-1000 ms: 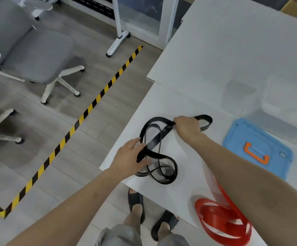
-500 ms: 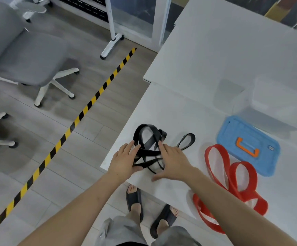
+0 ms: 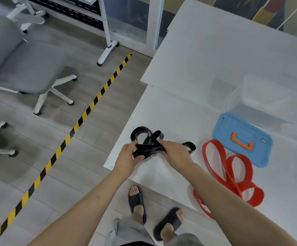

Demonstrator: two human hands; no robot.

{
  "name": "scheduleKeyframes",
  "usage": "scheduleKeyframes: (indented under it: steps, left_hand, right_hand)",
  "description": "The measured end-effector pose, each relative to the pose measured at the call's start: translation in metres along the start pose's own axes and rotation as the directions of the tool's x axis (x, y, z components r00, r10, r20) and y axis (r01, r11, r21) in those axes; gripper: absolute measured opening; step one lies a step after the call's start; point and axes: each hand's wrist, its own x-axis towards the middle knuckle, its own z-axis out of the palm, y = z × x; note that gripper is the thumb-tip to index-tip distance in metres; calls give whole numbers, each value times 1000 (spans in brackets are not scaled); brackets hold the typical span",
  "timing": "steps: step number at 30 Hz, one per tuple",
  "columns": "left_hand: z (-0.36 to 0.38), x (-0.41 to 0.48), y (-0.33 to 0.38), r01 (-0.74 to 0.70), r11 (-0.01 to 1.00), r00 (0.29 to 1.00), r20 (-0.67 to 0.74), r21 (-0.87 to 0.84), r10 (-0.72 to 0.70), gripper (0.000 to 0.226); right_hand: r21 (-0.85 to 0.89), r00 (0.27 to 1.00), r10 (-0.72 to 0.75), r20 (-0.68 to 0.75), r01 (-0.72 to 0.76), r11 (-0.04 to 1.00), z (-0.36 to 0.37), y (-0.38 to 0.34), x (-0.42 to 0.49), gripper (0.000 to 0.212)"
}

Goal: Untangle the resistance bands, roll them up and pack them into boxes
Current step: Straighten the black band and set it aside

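Note:
A black resistance band (image 3: pixel 145 137) lies bunched in loops near the left corner of the white table (image 3: pixel 179 112). My left hand (image 3: pixel 129 158) pinches its near left part. My right hand (image 3: pixel 175 151) grips the bunch from the right, and one small loop sticks out past that hand. A red resistance band (image 3: pixel 233 167) lies twisted on the table to the right, partly hidden under my right forearm. A clear plastic box (image 3: pixel 275 100) stands at the back right, with its blue lid (image 3: pixel 241 137) flat in front of it.
The table's left edge and near edge are close to the black band. Grey office chairs (image 3: pixel 20 68) stand on the floor to the left, beyond a yellow-black floor tape (image 3: pixel 73 132). A second white table (image 3: pixel 224 41) adjoins at the back.
The black band, earlier spread out in long loops, is now gathered into a tight bunch between both hands. My right hand came back from the far loop toward my left hand.

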Motion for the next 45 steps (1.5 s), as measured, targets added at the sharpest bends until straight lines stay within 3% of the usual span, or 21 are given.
scheduleKeyframes:
  steps: [5, 11, 15, 23, 27, 33, 42, 45]
  left_hand:
    - [-6, -21, 49, -172, 982, 984, -70, -75, 167, 56]
    - [32, -74, 133, -392, 918, 920, -39, -50, 391, 52]
    - [90, -122, 182, -510, 860, 860, 16, -12, 510, 48]
    - [265, -211, 254, -597, 802, 785, 183, -27, 591, 38]
    - [336, -236, 284, -634, 773, 744, 273, 1, 610, 27]
    - [412, -246, 332, -688, 724, 673, 424, 55, 606, 41]
    - [499, -208, 385, -645, 752, 685, 539, 137, 490, 29]
    - [523, -199, 397, -655, 730, 673, 590, 193, 447, 34]
  right_hand:
    - [42, 989, -24, -149, 31, 999, -47, 8, -48, 27]
    - [18, 919, -4, -395, 12, 1000, -85, 43, -160, 31]
    - [-7, 870, 66, -488, -79, 997, -102, 83, -260, 35]
    - [-40, 798, 177, -577, -244, 969, -86, 189, -455, 39]
    - [27, 770, 315, -554, -361, 932, -72, 236, -526, 33]
    - [142, 735, 443, -514, -436, 889, -58, 310, -583, 34]
    - [0, 805, 415, -424, -458, 889, -66, 428, -599, 31]
    - [-17, 844, 369, -389, -408, 913, -66, 463, -603, 37]
